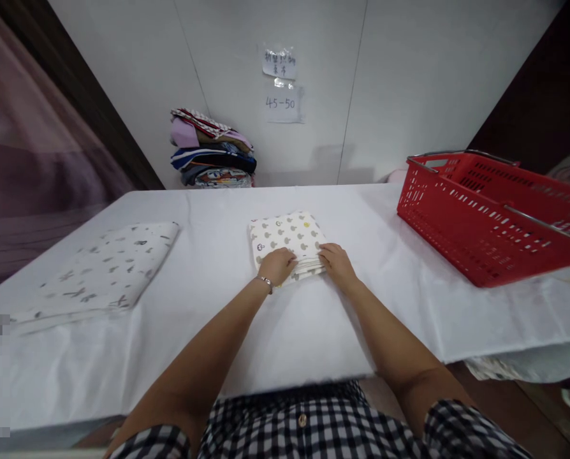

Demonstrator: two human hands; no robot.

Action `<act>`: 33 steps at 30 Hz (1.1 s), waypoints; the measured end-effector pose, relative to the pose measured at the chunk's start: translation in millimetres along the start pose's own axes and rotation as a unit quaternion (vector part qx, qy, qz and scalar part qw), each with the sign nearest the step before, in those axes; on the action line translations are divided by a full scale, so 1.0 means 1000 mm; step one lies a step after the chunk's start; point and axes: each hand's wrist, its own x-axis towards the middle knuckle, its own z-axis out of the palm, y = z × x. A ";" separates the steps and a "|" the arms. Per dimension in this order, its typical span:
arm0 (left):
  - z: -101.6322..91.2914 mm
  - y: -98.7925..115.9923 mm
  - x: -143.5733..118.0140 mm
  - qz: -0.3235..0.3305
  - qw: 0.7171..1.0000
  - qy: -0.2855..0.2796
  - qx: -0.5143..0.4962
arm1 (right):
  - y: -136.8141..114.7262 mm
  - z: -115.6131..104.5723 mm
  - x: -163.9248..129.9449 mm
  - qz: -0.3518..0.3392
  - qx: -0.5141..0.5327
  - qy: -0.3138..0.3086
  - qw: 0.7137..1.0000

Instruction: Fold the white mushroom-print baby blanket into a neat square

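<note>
Hands rest flat on the folded patterned cloth (287, 245) mid-counter (218, 255). Left hand (278, 265) and right hand (336, 260) press its near edge, fingers outstretched, gripping nothing.

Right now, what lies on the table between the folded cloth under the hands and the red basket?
Nothing: in the head view, only the bare white table cover lies between the folded cloth and the red basket.

Basket (486, 217) right of folded cloth (285, 239)

folded cloth (287, 239): soft matt fabric; basket (486, 220): glossy red plastic, handles seemingly metal; table cover (314, 319): smooth matt white sheet
</note>
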 end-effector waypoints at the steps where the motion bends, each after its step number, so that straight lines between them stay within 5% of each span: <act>1: 0.000 0.002 0.000 0.010 1.000 0.001 0.026 | -0.001 0.001 0.001 0.007 -0.001 0.005 1.000; 8: 0.002 0.010 -0.006 0.040 0.992 0.046 0.108 | -0.008 -0.012 0.001 0.011 0.020 0.056 0.998; 17: 0.009 0.004 -0.014 0.113 0.986 0.029 0.122 | 0.002 -0.019 -0.002 -0.023 0.055 -0.035 0.998; 23: 0.003 0.001 -0.014 0.074 0.997 0.026 0.027 | 0.005 -0.021 -0.002 -0.043 0.062 -0.052 0.996; 33: 0.005 0.012 -0.009 0.029 0.995 0.039 0.083 | 0.009 -0.017 -0.001 -0.059 0.042 -0.069 0.995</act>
